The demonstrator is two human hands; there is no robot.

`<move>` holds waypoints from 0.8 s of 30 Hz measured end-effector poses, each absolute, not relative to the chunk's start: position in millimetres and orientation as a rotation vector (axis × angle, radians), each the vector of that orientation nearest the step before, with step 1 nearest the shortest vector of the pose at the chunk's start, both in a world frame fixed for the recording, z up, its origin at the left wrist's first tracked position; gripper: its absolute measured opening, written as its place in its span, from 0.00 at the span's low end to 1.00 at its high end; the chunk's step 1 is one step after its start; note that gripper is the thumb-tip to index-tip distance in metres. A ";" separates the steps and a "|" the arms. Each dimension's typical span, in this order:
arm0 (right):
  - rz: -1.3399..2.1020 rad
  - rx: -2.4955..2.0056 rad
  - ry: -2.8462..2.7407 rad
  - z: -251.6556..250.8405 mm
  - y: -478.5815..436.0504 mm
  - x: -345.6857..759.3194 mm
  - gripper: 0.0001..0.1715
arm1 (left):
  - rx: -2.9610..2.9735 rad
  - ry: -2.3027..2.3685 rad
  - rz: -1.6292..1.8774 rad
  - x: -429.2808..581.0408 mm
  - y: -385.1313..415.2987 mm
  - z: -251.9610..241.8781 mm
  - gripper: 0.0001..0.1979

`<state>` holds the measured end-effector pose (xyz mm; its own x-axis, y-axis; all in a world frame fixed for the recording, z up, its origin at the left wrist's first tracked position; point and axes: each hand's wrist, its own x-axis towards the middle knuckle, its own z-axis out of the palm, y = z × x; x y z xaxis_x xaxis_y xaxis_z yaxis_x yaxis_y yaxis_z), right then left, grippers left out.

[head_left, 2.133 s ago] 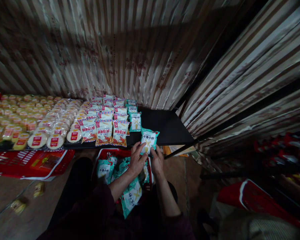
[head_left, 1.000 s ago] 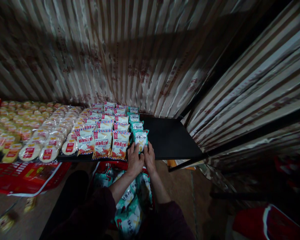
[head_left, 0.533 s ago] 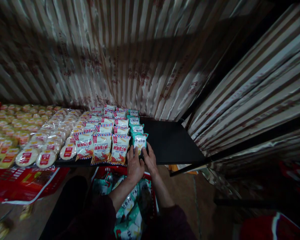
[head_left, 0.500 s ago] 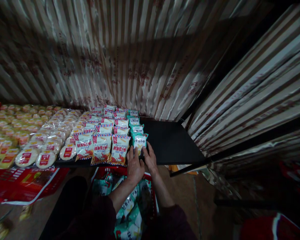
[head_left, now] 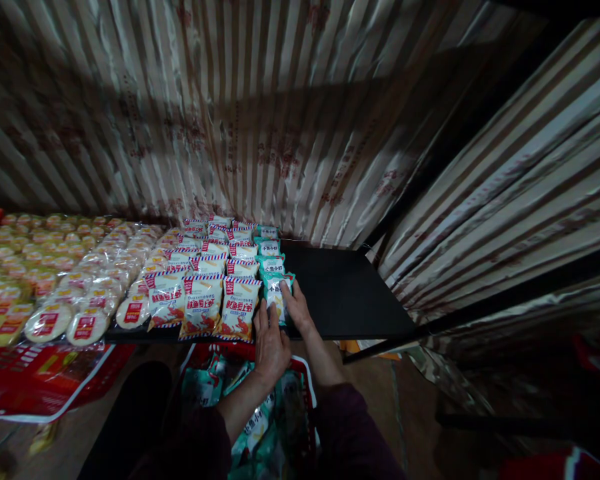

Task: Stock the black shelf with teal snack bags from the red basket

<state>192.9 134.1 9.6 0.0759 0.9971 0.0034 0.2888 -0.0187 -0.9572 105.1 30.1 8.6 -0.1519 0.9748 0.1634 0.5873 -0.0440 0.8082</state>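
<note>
On a black shelf, the frontmost teal snack bag (head_left: pixel 275 293) ends a short row of matching bags. My left hand (head_left: pixel 271 348) touches the bag's lower left edge with its fingers stretched forward. At the bag's upper right side is my right hand (head_left: pixel 301 308), fingers extended, one fingertip lying on the front of the bag. Neither hand is wrapped round it. Left of this row stand rows of white and orange snack bags (head_left: pixel 239 308) with striped edges. Below my forearms, a red basket (head_left: pixel 307 383) holds more teal bags (head_left: pixel 255 427), partly hidden by my arms.
Clear-wrapped round snacks (head_left: pixel 49 322) cover the left part of the shelf. Bare black shelf surface (head_left: pixel 345 287) lies right of the teal row. Striped sheeting (head_left: pixel 280 133) hangs behind, and a dark metal frame bar (head_left: pixel 505 297) runs at right. Another red basket (head_left: pixel 80 387) is at lower left.
My right hand has moved up the right side of the front teal bag. My left hand stays near its lower left edge. The view has shifted slightly.
</note>
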 end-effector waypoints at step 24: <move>0.930 -1.424 -1.356 9.4 114.2 191.4 0.31 | 1.635 1.725 1.089 105.3 32.3 5.5 0.35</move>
